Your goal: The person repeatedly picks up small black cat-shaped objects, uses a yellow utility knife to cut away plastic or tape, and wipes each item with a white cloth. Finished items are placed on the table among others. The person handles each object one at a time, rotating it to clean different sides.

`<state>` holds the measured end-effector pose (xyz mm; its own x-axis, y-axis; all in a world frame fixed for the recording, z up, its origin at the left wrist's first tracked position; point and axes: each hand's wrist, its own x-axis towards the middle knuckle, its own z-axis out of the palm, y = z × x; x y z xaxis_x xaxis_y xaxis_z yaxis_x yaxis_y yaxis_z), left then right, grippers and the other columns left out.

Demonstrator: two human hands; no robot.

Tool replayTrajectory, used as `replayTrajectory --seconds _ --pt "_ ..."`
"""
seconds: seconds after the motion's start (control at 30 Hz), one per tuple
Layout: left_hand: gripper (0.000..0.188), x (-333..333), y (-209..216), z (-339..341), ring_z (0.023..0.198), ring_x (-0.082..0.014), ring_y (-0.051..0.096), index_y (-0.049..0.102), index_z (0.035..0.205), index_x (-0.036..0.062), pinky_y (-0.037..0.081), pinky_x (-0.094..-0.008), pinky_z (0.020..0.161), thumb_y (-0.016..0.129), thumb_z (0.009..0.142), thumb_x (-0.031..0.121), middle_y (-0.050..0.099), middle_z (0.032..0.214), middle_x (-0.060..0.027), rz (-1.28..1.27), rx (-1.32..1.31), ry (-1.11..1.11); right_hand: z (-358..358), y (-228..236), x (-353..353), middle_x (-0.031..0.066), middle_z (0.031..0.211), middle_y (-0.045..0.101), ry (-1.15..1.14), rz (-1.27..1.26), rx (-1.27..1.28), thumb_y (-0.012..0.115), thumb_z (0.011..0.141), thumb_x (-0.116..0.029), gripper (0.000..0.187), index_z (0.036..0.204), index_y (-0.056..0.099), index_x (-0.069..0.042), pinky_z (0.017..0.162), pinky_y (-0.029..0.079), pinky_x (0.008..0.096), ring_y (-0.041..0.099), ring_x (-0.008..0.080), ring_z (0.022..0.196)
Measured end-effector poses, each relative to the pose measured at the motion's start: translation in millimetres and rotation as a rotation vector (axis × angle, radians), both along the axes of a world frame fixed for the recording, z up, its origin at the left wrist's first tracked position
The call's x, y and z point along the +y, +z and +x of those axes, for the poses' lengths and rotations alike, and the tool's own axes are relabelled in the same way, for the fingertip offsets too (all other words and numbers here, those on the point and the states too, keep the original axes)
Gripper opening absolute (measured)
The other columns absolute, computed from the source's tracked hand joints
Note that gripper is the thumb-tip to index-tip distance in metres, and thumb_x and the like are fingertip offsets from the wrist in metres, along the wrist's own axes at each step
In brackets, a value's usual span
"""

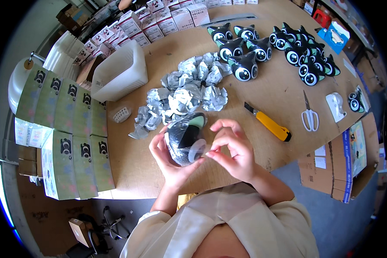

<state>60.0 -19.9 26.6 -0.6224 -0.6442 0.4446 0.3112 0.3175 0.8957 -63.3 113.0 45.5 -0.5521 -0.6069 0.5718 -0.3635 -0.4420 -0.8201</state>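
The black owl-shaped toy (185, 137), wrapped in clear film, sits tilted above the surface (266, 99) edge, cradled from the left by the left hand (167, 159), while the right hand (234, 150) pinches the film at its lower right end.

Both forearms rise from the lower edge and meet in front of the chest. The left hand (167, 155) is cupped, palm turned inward, fingers curled upward. The right hand (233, 150) faces it, thumb and forefinger pinched together, other fingers arched
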Motion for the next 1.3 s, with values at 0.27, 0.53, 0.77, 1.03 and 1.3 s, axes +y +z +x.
replayTrajectory --seconds 0.27,0.53,0.77,1.03,1.3 --pt "0.091 16 16 -2 0.132 -0.0319 0.042 0.021 0.149 0.0111 0.038 -0.0478 0.106 0.061 0.081 0.056 0.040 0.142 -0.0138 0.818 -0.066 -0.521 9 -13 -3 0.0128 0.095 0.064 0.190 -0.184 -0.196 0.064 0.087 0.006 0.013 0.094 0.054 0.001 0.075 0.054 0.0305 0.065 0.0192 0.084" --pt "0.063 10 -8 -6 0.112 -0.0289 0.058 0.040 0.137 0.0020 0.047 -0.0410 0.096 0.065 0.084 0.027 0.056 0.124 -0.0154 1.060 0.067 -0.276 4 -13 2 0.0099 0.085 0.063 0.309 -0.079 0.259 0.070 0.081 0.004 0.019 0.089 0.055 -0.003 0.065 0.049 0.0341 0.061 0.0274 0.075" --pt "0.065 24 1 -15 0.123 -0.0285 0.052 0.044 0.138 0.0093 0.041 -0.0441 0.104 0.048 0.089 0.053 0.054 0.133 -0.0118 0.907 0.195 -0.235 -16 -16 20 0.0048 0.081 0.059 0.447 -0.089 -0.229 0.062 0.089 0.006 0.016 0.095 0.050 -0.002 0.071 0.047 0.0260 0.057 0.0139 0.074" --pt "0.094 30 -22 -28 0.131 -0.0325 0.042 0.021 0.145 0.0166 0.040 -0.0468 0.105 0.077 0.073 0.037 0.040 0.141 -0.0121 0.623 0.371 -0.139 16 -13 -6 -0.0026 0.067 0.049 0.035 0.192 -0.294 0.084 0.075 -0.012 0.033 0.086 0.053 -0.005 0.052 0.035 0.0215 0.043 0.0038 0.060" --pt "0.083 21 -32 -9 0.116 -0.0281 0.054 0.035 0.139 0.0086 0.043 -0.0423 0.101 0.071 0.075 0.047 0.052 0.128 -0.0129 0.776 0.304 -0.088 20 -5 -4 0.0031 0.074 0.062 0.243 0.253 -0.348 0.071 0.086 -0.006 0.011 0.078 0.069 0.002 0.055 0.040 0.0225 0.054 0.0070 0.063"
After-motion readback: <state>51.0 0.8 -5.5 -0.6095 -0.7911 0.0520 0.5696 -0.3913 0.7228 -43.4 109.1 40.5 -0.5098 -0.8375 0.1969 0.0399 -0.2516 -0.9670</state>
